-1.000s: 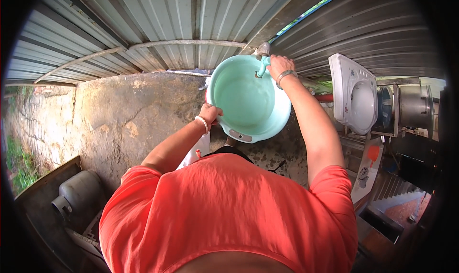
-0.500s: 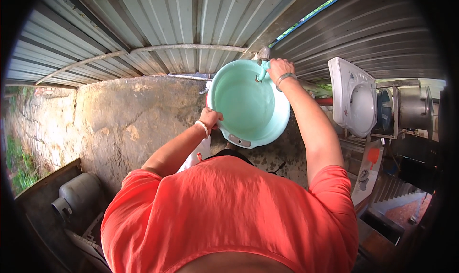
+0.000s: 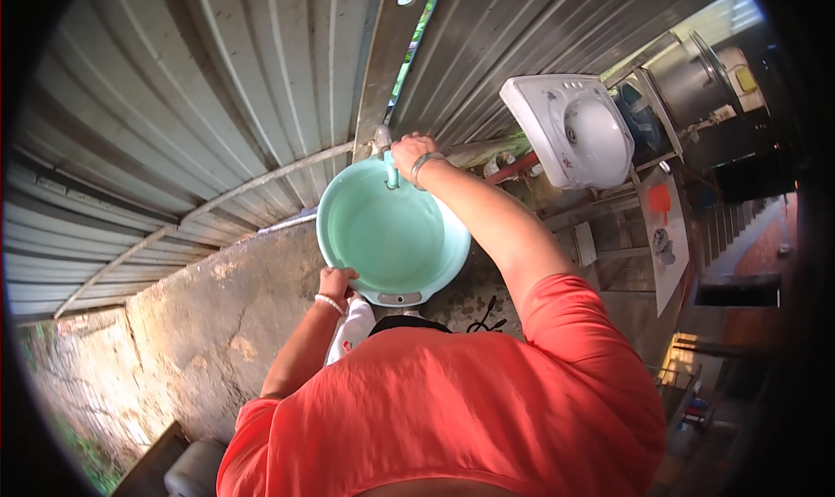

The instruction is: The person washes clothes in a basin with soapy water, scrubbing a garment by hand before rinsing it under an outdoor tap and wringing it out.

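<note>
A round mint-green plastic basin [image 3: 391,236] is held up under a tap [image 3: 385,145] on a corrugated metal wall. My left hand [image 3: 335,282], with a bead bracelet on the wrist, grips the basin's near left rim. My right hand [image 3: 410,152], wearing a metal bangle, is closed on the tap at the basin's far rim. The basin's inside looks pale and smooth; I cannot tell whether water is in it. My orange shirt [image 3: 452,401] fills the lower part of the view.
A white washing machine [image 3: 574,132] stands to the right, with a metal pot [image 3: 691,80] beyond it. A rough concrete wall [image 3: 217,323] lies to the left. A white bottle [image 3: 352,327] sits below the basin. Steps [image 3: 731,227] descend at the right.
The view has tilted and swung, so the basin and wall now sit more upright and central. Both hands keep their holds on the basin and the tap.
</note>
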`<state>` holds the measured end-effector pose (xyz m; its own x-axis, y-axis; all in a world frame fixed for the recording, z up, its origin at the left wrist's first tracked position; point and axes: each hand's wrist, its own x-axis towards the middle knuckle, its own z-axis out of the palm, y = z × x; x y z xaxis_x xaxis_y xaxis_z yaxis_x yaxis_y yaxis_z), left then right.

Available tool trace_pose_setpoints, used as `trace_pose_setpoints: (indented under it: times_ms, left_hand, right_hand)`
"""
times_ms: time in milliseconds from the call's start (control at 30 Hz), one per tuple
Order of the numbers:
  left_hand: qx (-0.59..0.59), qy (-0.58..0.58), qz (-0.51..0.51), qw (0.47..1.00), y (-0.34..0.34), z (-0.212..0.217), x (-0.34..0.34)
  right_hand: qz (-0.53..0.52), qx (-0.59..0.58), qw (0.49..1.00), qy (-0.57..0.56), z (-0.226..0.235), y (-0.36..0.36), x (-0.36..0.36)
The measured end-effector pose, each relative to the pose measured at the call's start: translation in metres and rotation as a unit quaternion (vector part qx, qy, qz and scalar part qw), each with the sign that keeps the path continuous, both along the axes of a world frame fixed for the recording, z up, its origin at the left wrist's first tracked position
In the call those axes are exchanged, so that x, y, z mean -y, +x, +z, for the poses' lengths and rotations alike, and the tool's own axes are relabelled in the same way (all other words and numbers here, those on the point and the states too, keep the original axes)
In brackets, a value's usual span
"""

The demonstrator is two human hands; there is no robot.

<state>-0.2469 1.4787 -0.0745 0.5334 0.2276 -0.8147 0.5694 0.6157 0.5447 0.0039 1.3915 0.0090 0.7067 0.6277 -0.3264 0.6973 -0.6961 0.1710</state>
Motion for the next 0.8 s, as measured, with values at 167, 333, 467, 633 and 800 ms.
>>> trace_pose_setpoints:
  times_ms: [167, 333, 467, 633, 800]
  left_hand:
    - [-0.002, 0.010, -0.016, 1.000, 0.004, 0.006, -0.004]
    - [-0.001, 0.009, -0.007, 1.000, 0.001, 0.005, -0.006]
    - [0.000, 0.011, -0.004, 1.000, 0.000, 0.006, -0.007]
    - [-0.019, 0.026, -0.028, 0.999, -0.002, 0.008, -0.008]
    - [-0.022, 0.028, -0.050, 0.998, -0.001, 0.006, -0.002]
  right_hand:
    - [-0.002, 0.007, 1.000, 0.017, -0.003, 0.000, 0.001]
    - [0.008, 0.006, 1.000, 0.014, -0.005, 0.001, 0.001]
    - [-0.062, -0.023, 0.994, 0.087, -0.002, -0.005, -0.007]
    - [-0.365, -0.099, 0.900, 0.216, -0.013, -0.005, -0.022]
    - [-0.385, -0.241, 0.829, 0.327, -0.039, 0.000, 0.007]
